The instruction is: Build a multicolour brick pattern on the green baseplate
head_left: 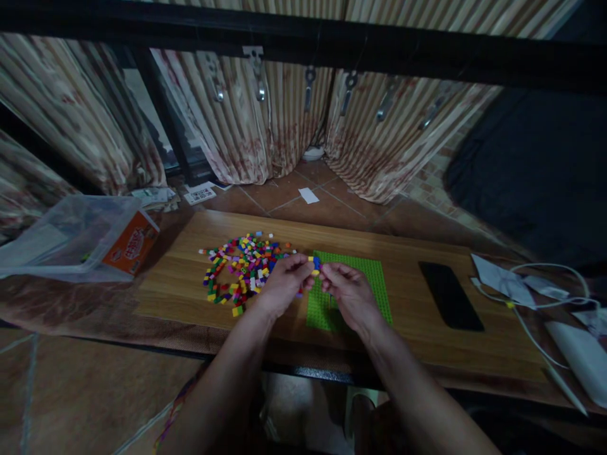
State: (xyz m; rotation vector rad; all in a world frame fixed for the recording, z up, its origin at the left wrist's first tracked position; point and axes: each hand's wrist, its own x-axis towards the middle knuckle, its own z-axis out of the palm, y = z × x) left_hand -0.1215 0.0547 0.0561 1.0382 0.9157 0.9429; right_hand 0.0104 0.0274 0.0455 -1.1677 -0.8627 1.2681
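Between my two hands is a small cluster of blue and yellow toy bricks, raised above the left edge of a green studded baseplate. My left hand pinches the cluster from the left with thumb and fingers. From the other side my right hand closes its fingertips on it, over the baseplate. How the bricks join is too small to make out. Left of my left hand lies a loose pile of many-coloured bricks on the wooden board.
A dark phone lies on the board at the right. Beyond it are a white cable, papers and a white box-like device. A clear plastic bin with an orange label stands at the left. Curtains hang behind.
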